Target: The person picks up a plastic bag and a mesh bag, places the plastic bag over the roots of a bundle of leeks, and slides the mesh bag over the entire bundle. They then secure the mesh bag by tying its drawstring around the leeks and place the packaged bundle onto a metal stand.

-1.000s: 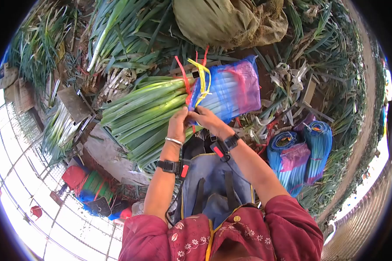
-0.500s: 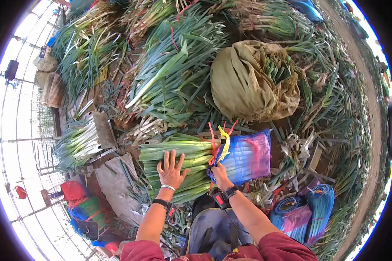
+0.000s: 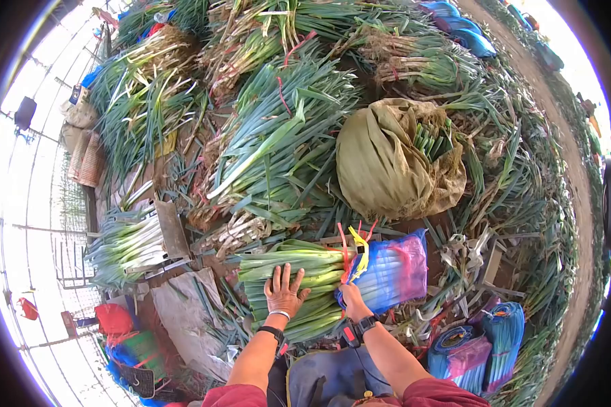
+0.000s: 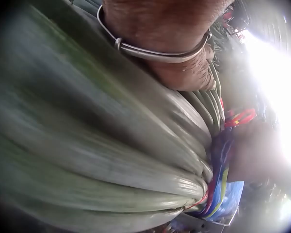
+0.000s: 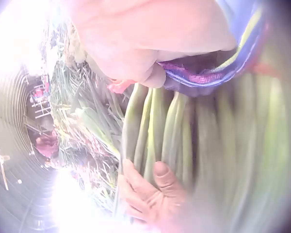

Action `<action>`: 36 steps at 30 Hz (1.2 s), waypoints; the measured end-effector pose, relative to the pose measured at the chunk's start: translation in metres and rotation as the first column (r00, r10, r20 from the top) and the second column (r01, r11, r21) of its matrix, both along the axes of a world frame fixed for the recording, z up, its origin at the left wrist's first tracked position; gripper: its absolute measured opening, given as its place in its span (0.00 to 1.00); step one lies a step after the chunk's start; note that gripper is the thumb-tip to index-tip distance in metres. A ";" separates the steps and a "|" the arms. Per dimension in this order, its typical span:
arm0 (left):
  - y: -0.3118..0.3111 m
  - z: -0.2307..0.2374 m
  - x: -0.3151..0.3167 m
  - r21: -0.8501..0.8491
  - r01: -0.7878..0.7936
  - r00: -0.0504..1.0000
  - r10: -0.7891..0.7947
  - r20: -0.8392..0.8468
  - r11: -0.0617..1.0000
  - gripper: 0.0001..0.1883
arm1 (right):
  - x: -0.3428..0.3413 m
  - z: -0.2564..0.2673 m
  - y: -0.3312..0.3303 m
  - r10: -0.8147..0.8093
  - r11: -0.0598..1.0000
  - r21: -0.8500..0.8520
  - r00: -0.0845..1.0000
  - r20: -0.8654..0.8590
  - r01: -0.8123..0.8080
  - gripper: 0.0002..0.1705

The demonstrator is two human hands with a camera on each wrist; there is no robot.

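A thick bundle of long green onions lies across the front, leaves to the left. Its white stalks are inside a blue and pink mesh bag. A red tie and a yellow tie show at the bag's mouth. My left hand rests flat on the leaves with fingers spread; it also shows low in the right wrist view. At the near side of the bag's mouth, my right hand pinches the blue rim between thumb and fingers.
Behind the bundle stands a tan cloth sack beside loose green onions. Two rolled blue mesh bundles sit at the right. A metal-ended rack with more green onions is at the left, near a pale sheet.
My left hand has left the bag's rim, where both hands were together, and now lies on the leaves. My right hand stays at the rim. The head view has tilted up.
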State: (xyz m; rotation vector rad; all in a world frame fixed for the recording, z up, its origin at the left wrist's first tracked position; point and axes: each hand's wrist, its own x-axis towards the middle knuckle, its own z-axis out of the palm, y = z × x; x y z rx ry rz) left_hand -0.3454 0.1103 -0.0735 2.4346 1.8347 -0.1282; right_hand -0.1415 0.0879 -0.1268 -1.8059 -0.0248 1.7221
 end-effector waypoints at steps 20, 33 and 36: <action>0.002 -0.034 -0.029 0.003 0.085 0.970 -0.084 0.227 0.996 0.32 | -0.117 0.019 0.007 0.297 0.948 -0.170 0.556 0.777 -0.270 0.25; 0.074 0.004 -0.204 -0.246 -0.612 0.175 0.432 0.885 0.752 0.12 | -0.119 0.025 0.006 0.210 0.951 -0.041 0.542 0.814 -0.308 0.31; 0.049 -0.144 -0.258 -0.652 -0.451 0.064 0.751 0.658 0.609 0.21 | -0.122 0.021 0.002 0.217 0.952 -0.074 0.484 0.848 -0.297 0.31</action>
